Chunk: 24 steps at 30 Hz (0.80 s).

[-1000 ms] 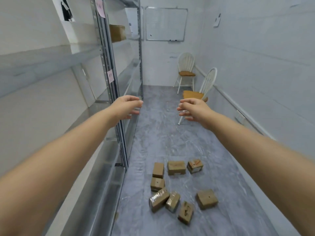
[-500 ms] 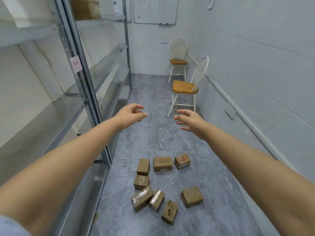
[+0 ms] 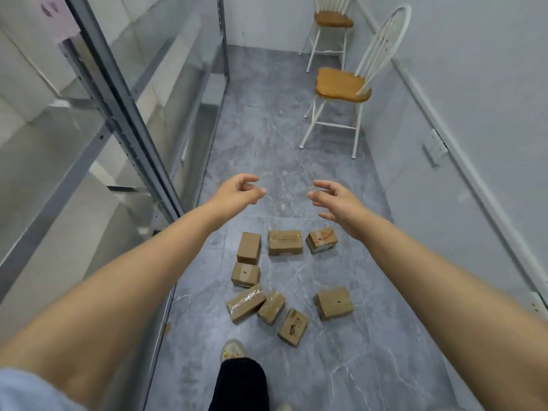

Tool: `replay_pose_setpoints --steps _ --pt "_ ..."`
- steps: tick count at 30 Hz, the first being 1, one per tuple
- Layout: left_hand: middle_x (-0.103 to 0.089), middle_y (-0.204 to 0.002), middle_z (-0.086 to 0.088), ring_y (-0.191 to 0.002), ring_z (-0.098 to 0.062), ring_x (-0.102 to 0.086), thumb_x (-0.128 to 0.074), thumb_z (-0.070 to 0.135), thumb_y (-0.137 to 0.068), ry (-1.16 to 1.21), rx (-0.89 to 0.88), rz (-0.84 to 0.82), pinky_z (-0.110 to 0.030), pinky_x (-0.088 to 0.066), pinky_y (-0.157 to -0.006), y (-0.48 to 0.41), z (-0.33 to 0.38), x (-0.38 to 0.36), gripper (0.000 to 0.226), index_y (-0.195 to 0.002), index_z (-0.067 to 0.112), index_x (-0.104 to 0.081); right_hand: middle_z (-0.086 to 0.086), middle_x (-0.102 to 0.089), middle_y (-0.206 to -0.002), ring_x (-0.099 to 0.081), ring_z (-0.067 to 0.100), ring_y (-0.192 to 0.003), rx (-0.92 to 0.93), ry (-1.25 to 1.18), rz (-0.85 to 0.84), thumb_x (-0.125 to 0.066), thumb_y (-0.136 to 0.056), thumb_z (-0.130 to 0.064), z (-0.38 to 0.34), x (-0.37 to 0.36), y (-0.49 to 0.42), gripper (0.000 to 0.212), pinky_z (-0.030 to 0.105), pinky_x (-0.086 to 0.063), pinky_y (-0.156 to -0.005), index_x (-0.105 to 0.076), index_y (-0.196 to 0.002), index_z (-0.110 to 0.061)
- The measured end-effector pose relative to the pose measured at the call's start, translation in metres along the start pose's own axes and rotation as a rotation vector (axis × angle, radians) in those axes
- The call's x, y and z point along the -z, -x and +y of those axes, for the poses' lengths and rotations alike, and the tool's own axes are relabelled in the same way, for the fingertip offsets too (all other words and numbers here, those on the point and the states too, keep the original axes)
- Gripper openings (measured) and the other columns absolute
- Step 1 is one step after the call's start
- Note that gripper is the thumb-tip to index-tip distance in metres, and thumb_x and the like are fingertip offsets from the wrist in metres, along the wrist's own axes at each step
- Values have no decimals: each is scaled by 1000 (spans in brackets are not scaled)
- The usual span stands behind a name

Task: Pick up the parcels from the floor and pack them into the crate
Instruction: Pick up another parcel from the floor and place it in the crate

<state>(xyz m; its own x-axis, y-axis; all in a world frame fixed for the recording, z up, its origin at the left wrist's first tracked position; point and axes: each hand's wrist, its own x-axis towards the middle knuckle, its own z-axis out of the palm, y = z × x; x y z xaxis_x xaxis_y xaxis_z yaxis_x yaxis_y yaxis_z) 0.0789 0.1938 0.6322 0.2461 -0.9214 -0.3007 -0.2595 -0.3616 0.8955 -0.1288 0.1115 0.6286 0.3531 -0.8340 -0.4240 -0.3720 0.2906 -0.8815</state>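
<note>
Both bare arms reach forward over the grey floor (image 3: 267, 137). The left hand (image 3: 235, 192) holds nothing, and its fingers (image 3: 257, 191) are loosely curled and apart. The right hand (image 3: 336, 201) is empty too, its fingers (image 3: 321, 184) spread and slightly bent. The two sets of fingertips face each other across a gap.

Eight cardboard parcels (image 3: 285, 243) lie on the floor, all on the person's side of the fingertips, and neither hand touches any of them. Three make the row closest to the fingers. The rightmost of these, the red-marked parcel (image 3: 321, 240), sits just below the right wrist in the view, and its print is too blurred to read. Five more lie further back toward the person. One of them, the glossy parcel (image 3: 245, 302), seems to be wrapped in clear tape and touches its neighbour.

Beyond the fingertips stand two white chairs with wooden seats, the near chair (image 3: 344, 84) and the far chair (image 3: 333, 19), both against the right wall. A metal shelving rack (image 3: 118, 93) runs along the side of the left fingers. One shoe (image 3: 232, 350) and one dark trouser leg (image 3: 240, 384) show behind the parcels.
</note>
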Motion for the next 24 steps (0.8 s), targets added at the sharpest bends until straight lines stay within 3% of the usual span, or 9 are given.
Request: replay_pose_setpoints --steps 4,9,13,16,18,24 --pt "-59 -115 -4 -103 -17 -59 -60 30 -92 -4 81 -48 -26 -40 -84 -53 -23 3 46 -133 17 -46 3 -51 -122 -53 19 -111 -109 -27 7 -64 -89 -24 14 -4 -51 49 38 -44 -101 -45 -134 -18" --pt "-59 -109 1 -109 -18 -57 -61 29 -91 5 161 -97 -27 -41 -87 -121 -58 -12 45 -132 17 -49 0 -55 -110 -55 17 -110 -186 -75 43 -63 -89 -23 50 -1 -113 50 34 -46 -95 -45 -135 -18" --pt "-62 -118 -4 -108 -18 -60 -61 28 -90 71 246 -83 -26 -41 -89 -156 -94 -44 40 -128 19 -51 7 -53 -128 -54 19 -116 -276 -130 57 -62 -90 -23 102 4 -149 47 33 -45 -92 -46 -134 -19" --pt "-61 -113 -4 -101 -17 -60 -61 23 -90 119 347 -65 -18 -44 -74 -174 -133 -74 41 -129 15 -51 8 -50 -133 -53 19 -113 -362 -125 31 -62 -90 -25 153 6 -175 52 34 -44 -93 -43 -138 -17" --pt "-59 -110 -3 -97 -16 -59 -60 21 -91 148 421 -44 -16 -43 -66 -184 -163 -93 40 -129 13 -52 8 -51 -131 -52 20 -114 -416 -116 18 -63 -89 -25 185 6 -189 53 35 -44 -96 -42 -138 -17" --pt "-60 -106 -6 -97 -21 -60 -60 17 -91 163 584 -53 -16 -42 -67 -202 -255 -146 36 -125 10 -54 0 -56 -110 -53 14 -104 -496 -61 21 -63 -89 -22 274 -3 -209 49 29 -43 -89 -46 -134 -17"
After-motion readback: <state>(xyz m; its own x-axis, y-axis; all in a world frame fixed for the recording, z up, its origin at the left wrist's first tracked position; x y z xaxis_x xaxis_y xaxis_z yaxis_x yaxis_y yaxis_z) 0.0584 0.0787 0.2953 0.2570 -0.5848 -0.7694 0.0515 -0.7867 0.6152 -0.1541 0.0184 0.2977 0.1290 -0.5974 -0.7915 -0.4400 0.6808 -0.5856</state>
